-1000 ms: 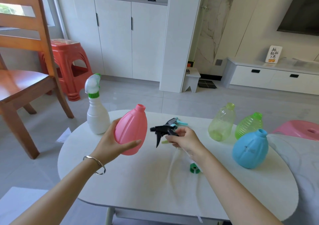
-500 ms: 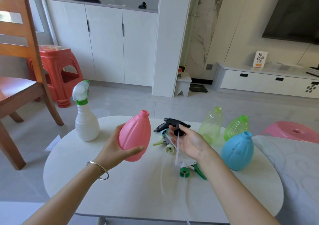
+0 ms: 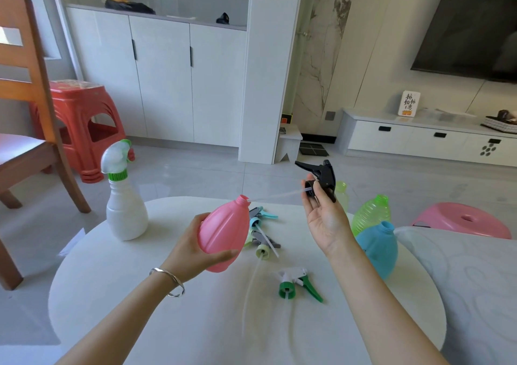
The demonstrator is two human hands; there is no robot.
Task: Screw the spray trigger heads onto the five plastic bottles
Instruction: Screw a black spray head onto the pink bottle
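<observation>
The left hand (image 3: 190, 241) holds the pink bottle (image 3: 225, 237) tilted above the surface (image 3: 195, 322), fingers wrapped around it. The right hand (image 3: 324, 216) fingers pinch the black spray head (image 3: 321, 176), its tube reaching the bottle mouth.

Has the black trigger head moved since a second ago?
Yes. The right hand has lifted the black trigger head from just above the table, above the pink bottle mouth.
</observation>
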